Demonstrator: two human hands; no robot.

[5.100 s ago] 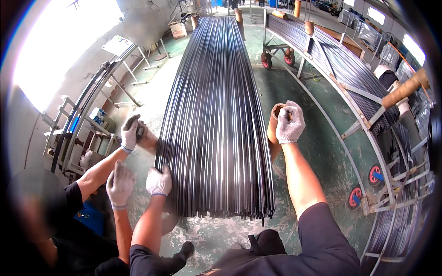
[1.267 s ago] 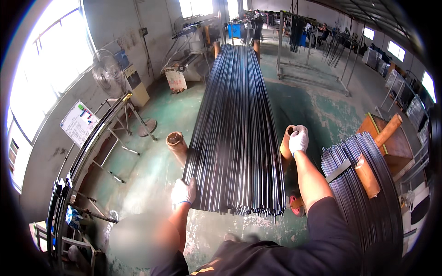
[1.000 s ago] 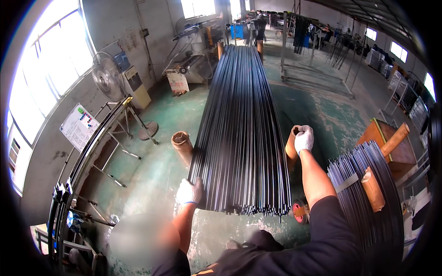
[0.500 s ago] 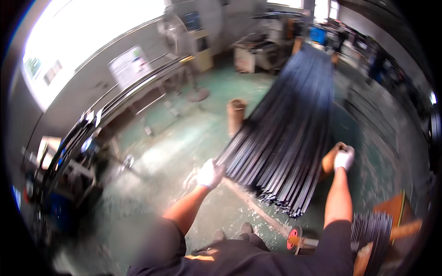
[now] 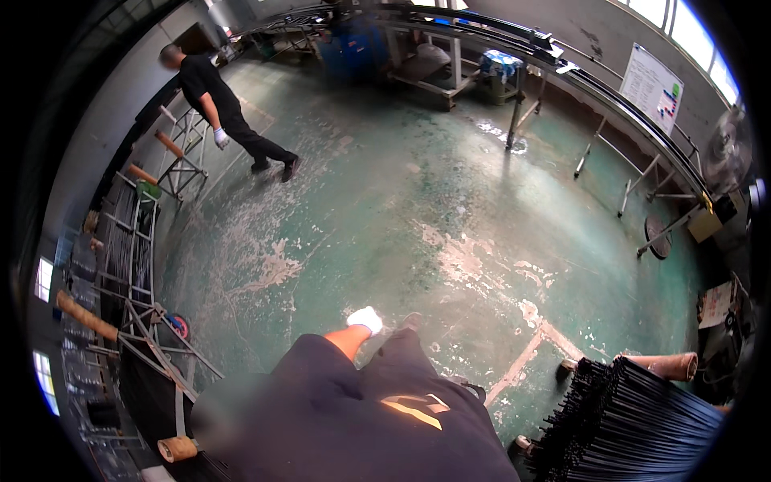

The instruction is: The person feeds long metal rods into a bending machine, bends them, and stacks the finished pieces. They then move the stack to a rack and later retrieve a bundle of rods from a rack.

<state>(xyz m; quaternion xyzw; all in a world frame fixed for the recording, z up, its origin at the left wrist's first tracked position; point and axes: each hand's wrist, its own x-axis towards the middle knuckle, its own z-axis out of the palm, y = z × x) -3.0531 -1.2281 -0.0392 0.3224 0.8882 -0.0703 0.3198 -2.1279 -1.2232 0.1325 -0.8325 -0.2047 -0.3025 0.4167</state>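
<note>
My left hand (image 5: 365, 320), in a white glove, hangs low in front of my body above the green floor (image 5: 385, 233), close to my shoe. Glare washes out its fingers, so their pose is unclear, and no held thing shows. My right hand is outside the picture. To my right lies a thick bundle of long black strips (image 5: 642, 426), their ends facing me, beside a brown padded roller (image 5: 662, 366). Neither hand touches the bundle in this view.
A person (image 5: 217, 92) in black with a white glove walks at the far left. Metal racks (image 5: 144, 249) with brown rollers line the left side. A long narrow bench (image 5: 594, 80) runs along the far wall, by a whiteboard (image 5: 652, 88) and a fan (image 5: 727, 145).
The view has swung round, putting the strips at lower right instead of ahead. Both hands were beside the bundle; now my left hangs low and my right is out of sight.
</note>
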